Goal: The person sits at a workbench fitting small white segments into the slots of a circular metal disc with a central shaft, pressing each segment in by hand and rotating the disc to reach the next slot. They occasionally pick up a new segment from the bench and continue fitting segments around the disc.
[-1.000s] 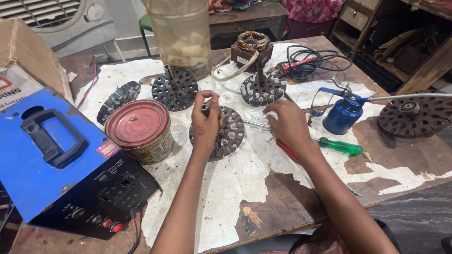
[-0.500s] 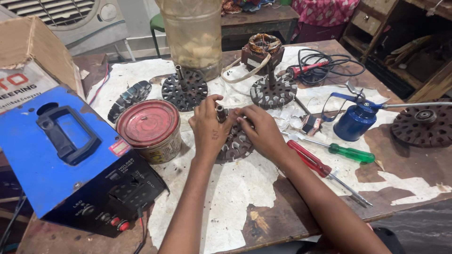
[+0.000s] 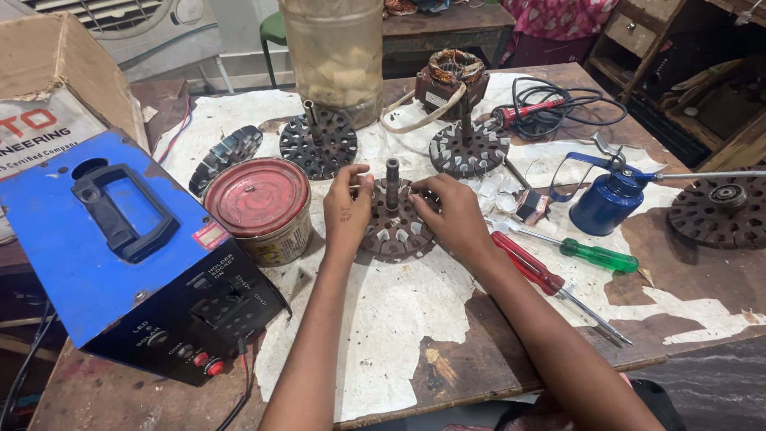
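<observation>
A dark round slotted motor core (image 3: 396, 226) with an upright metal shaft lies flat on the paper-covered workbench (image 3: 399, 319). My left hand (image 3: 346, 209) rests on its left rim, thumb and fingers pinched at the upper edge. My right hand (image 3: 452, 214) grips its right rim, fingers curled over the upper edge near the shaft. Both hands hold the core from opposite sides.
A red-lidded tin (image 3: 259, 206) and a blue metal box with a handle (image 3: 136, 255) stand to the left. Two more cores (image 3: 319, 142) (image 3: 469, 147) lie behind, near a large jar (image 3: 337, 56). A blue oil can (image 3: 604, 199) and red (image 3: 542, 275) and green (image 3: 590, 255) screwdrivers lie to the right.
My right hand moved left from the table beside the core onto its right rim. My left hand shifted to the core's left edge. The camera came closer.
</observation>
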